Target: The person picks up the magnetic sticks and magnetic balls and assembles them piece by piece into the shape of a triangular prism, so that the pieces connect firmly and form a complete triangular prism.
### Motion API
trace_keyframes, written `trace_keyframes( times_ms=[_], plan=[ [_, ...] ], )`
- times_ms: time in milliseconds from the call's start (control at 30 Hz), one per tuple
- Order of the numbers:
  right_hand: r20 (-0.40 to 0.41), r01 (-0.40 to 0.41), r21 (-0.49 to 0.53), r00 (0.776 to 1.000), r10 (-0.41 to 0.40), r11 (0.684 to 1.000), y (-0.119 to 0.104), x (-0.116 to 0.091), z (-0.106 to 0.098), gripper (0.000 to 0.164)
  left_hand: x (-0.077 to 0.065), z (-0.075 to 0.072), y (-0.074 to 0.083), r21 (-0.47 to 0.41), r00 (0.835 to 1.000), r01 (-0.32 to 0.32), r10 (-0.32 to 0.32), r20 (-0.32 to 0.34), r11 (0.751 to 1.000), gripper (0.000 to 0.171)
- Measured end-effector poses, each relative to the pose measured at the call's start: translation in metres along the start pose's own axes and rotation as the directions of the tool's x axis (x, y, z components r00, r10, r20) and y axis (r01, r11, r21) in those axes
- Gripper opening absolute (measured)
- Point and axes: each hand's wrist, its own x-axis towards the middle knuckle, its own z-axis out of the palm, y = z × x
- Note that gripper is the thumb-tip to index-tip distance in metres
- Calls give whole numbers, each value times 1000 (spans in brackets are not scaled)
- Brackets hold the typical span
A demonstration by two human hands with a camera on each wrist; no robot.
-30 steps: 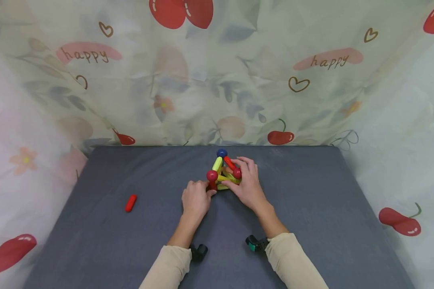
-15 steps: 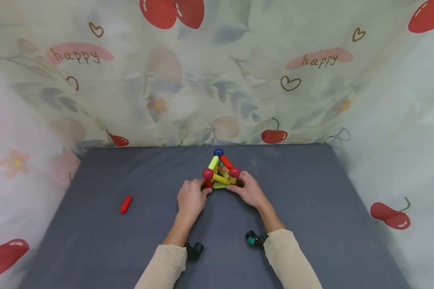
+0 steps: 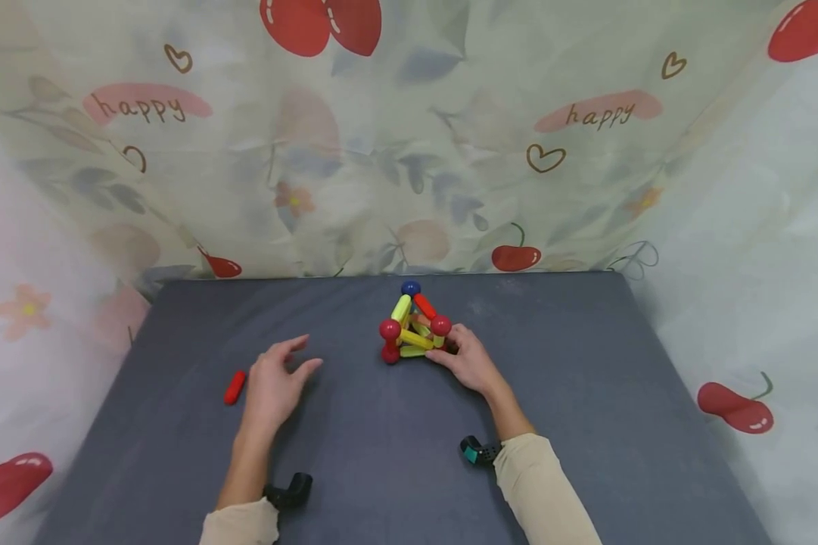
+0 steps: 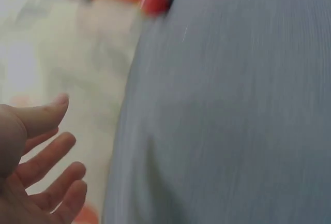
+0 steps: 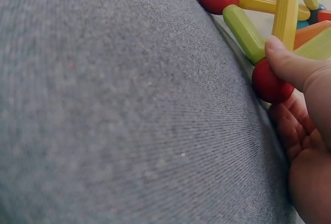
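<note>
A frame of coloured rods and balls [image 3: 416, 338] stands near the far side of the table, with red balls at its front corners and a blue ball [image 3: 411, 288] at the back. My right hand [image 3: 472, 360] holds its front right corner; in the right wrist view, thumb and fingers lie around a lower red ball [image 5: 271, 82], where a green rod [image 5: 244, 33] and a yellow rod [image 5: 285, 14] meet. Off to the left, my left hand [image 3: 272, 390] is in the air with its fingers spread and nothing in them. Just left of it lies a loose red rod [image 3: 234, 387].
A dark grey cloth covers the table [image 3: 354, 454]. Behind it hangs a patterned curtain [image 3: 381, 151] that also closes off both sides. A black wrist camera [image 3: 290, 490] is on the left wrist, another [image 3: 478, 452] on the right.
My left hand has let go of the frame's front left corner and moved left, close to the loose red rod. The right hand shifted from the upper to the lower right ball and stays there.
</note>
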Motion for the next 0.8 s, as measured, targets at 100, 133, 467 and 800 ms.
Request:
trace_keyframes(
  times_ms=[100, 133, 467, 800],
  plan=[
    [-3, 9, -13, 1000, -9, 1000, -1, 0, -1, 26, -3, -26, -26, -20, 994, 60, -62, -87, 998, 53],
    [-6, 11, -17, 1000, -11, 1000, -1, 0, -1, 26, -4, -33, -35, -24, 990, 82, -84, -113, 996, 54],
    [7, 2, -6, 1000, -2, 1000, 0, 1, 3, 25, -16, -63, -91, 102, 972, 211, -198, -124, 972, 65],
    [13, -16, 7, 1000, 16, 1000, -1, 0, 0, 25, -6, -56, -76, 178, 975, 207, -188, -115, 962, 33]
  ],
)
